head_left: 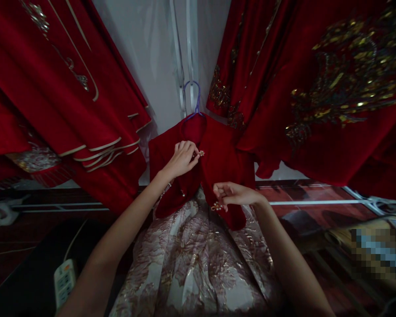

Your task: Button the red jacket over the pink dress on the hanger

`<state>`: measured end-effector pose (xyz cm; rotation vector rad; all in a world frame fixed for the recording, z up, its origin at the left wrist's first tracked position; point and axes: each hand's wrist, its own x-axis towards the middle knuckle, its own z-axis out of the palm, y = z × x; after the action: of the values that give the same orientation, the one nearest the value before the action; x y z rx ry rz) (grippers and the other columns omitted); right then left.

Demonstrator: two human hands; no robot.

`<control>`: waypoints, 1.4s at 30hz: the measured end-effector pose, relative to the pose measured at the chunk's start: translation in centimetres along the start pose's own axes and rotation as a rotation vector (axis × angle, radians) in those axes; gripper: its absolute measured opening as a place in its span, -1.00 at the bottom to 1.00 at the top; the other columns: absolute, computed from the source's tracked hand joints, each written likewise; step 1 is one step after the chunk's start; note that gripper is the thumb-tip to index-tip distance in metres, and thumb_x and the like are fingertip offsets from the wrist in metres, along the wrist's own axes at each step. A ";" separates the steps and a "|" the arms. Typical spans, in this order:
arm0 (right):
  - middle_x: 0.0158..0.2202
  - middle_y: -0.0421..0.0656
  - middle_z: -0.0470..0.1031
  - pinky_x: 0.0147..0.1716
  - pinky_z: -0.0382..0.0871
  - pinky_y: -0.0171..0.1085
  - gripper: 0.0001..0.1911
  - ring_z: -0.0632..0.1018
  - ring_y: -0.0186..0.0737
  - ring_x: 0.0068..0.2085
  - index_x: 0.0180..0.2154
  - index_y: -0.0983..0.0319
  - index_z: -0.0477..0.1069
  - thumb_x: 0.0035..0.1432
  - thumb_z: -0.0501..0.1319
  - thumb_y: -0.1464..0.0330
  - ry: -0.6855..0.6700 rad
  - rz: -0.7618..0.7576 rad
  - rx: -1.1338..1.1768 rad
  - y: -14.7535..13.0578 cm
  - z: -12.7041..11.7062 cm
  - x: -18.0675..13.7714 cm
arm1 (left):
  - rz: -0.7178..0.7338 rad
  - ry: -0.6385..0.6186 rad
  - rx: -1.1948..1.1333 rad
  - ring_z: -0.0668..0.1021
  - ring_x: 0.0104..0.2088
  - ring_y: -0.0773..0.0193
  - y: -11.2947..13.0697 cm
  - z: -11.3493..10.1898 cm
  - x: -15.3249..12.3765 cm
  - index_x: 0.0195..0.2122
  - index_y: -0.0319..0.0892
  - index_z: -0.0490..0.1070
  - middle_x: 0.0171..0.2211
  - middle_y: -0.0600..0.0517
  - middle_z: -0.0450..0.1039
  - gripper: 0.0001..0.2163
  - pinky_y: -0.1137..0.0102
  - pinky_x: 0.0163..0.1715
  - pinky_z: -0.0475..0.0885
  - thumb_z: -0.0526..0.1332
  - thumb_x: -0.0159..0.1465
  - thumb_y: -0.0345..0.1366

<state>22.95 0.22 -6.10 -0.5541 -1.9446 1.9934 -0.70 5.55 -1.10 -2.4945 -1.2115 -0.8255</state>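
A short red jacket (224, 141) hangs on a purple hanger (198, 94), its front parted low down over a pale, shiny floral skirt (185, 259). My left hand (184, 159) lies across the jacket's upper front, thumb and fingers pinched at a small beaded flower button (201, 153). Lower on the other front panel, my right hand (234, 193) has curled fingers at a second beaded flower button (217, 206) by the front edge. A few beads (166, 189) show along the jacket's side beneath my left wrist.
Red garments with cream piping (112, 149) hang at left. More red garments with gold sequin embroidery (343, 79) hang at right. A white rack bar (317, 202) runs low behind the skirt. A power strip (65, 281) lies at lower left.
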 end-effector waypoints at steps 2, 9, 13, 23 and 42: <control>-0.50 -0.33 0.35 -0.52 0.32 -0.45 -0.81 0.45 -0.48 -0.51 -0.39 0.23 0.18 -0.02 0.22 0.45 -0.003 -0.003 -0.005 0.2 0.1 0.2 | 0.036 -0.008 0.028 0.36 -0.10 0.15 0.1 0.0 0.0 -0.19 -0.20 0.34 -0.23 -0.06 0.37 -0.83 0.06 0.13 0.10 0.00 0.30 -0.31; -0.50 -0.30 0.38 -0.53 0.35 -0.41 -0.77 0.45 -0.45 -0.53 -0.37 0.22 0.18 0.04 0.24 0.31 0.026 -0.032 -0.113 0.2 2.9 1.9 | 0.090 -0.060 -0.044 0.45 -0.18 0.24 -0.8 0.5 -0.1 -0.22 -0.14 0.40 -0.32 0.00 0.36 -0.80 0.17 0.24 0.06 -0.01 0.28 -0.36; -0.53 -0.29 0.33 -0.54 0.31 -0.40 -0.72 0.37 -0.45 -0.54 -0.41 0.22 0.22 0.04 0.26 0.21 0.295 -0.165 -0.234 -1.6 3.8 4.3 | 0.031 0.018 -0.008 0.47 -0.21 0.23 -1.3 0.4 -0.5 -0.26 -0.15 0.40 -0.35 -0.03 0.40 -0.74 0.21 0.19 0.10 -0.07 0.33 -0.30; 0.20 0.18 0.15 0.23 0.00 -0.02 -0.22 0.14 0.03 0.26 0.15 0.38 0.05 0.07 0.14 0.00 0.899 -0.288 -0.221 -6.0 2.3 14.4 | -0.383 0.342 0.190 0.34 0.06 -0.06 -1.5 -0.7 -2.2 0.13 -0.25 0.15 0.05 -0.27 0.30 -0.60 0.00 0.08 0.08 0.04 0.25 -0.35; 0.00 0.27 0.37 0.06 0.09 0.07 -0.37 0.33 0.20 0.08 0.03 0.43 0.30 0.28 -0.18 0.06 1.474 0.083 -1.401 -6.3 -8.0 2.8 | -0.773 0.161 0.044 0.50 -0.21 0.05 -10.0 -7.8 -1.3 -0.12 -0.26 0.44 -0.38 -0.10 0.46 -0.72 0.07 -0.09 0.33 0.15 0.12 -0.44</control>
<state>23.91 8.88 -0.11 -1.6517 -1.7095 -0.3755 -12.13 7.48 4.22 -1.8426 -2.1262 -1.1088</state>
